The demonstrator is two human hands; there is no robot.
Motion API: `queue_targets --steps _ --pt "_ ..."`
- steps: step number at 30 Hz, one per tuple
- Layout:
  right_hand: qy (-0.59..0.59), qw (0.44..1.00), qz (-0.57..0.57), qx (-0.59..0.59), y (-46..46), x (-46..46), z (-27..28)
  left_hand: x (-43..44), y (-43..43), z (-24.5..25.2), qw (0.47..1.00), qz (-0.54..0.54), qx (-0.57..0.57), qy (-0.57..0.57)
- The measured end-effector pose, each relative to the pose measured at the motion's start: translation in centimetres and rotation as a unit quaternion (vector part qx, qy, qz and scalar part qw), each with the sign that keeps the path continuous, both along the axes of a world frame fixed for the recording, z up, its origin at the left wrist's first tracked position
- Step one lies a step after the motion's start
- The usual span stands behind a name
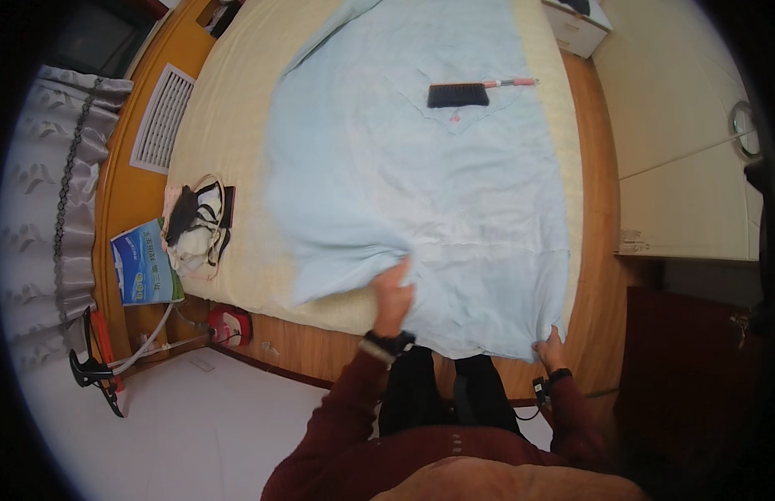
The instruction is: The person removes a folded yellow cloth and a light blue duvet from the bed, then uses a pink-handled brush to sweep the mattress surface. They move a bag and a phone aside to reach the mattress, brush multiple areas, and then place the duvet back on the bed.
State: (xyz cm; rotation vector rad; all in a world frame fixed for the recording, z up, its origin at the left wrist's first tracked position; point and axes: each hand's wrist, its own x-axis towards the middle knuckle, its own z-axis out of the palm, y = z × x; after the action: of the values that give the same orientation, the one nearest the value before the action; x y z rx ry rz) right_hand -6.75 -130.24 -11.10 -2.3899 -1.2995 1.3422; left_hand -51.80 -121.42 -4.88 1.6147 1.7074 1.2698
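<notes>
A light blue quilt (462, 181) lies over the yellow bedding of a bed (237, 113). My left hand (393, 291) grips a bunched part of the quilt near its lower edge; the cloth to its left is raised and blurred. My right hand (552, 349) pinches the quilt's lower right corner at the bed's edge. Farther up on the quilt rests a bed brush (459, 95) with dark bristles and a pink handle, touched by neither hand.
A pile of clothing (196, 232) is at the bed's left edge, beside a blue printed bag (148, 263). A garment steamer head (90, 369) stands lower left, near a curtain (49, 188). A cream wardrobe (681, 188) is at the right, across a strip of wooden floor (600, 188).
</notes>
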Motion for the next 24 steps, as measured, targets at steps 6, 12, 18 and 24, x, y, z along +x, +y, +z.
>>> queue_targets --steps 6,12,18,24 --pt "-0.021 0.999 0.029 -0.009 0.4 0.6 -0.9 4.3 2.7 -6.9 0.959 -0.203 -0.112 0.162" --pt "-0.034 0.999 0.001 0.017 0.0 -0.3 -1.1 -9.8 0.6 0.5 0.998 -0.032 -0.047 0.021" --pt "0.188 0.966 -0.084 -0.156 -0.6 -2.5 0.4 -23.3 -13.9 6.6 0.947 0.3 -0.113 0.019" --pt "0.08 0.971 -0.224 -0.021 -1.9 -0.1 -4.8 -27.5 -17.1 -4.4 0.845 0.391 -0.364 -0.041"
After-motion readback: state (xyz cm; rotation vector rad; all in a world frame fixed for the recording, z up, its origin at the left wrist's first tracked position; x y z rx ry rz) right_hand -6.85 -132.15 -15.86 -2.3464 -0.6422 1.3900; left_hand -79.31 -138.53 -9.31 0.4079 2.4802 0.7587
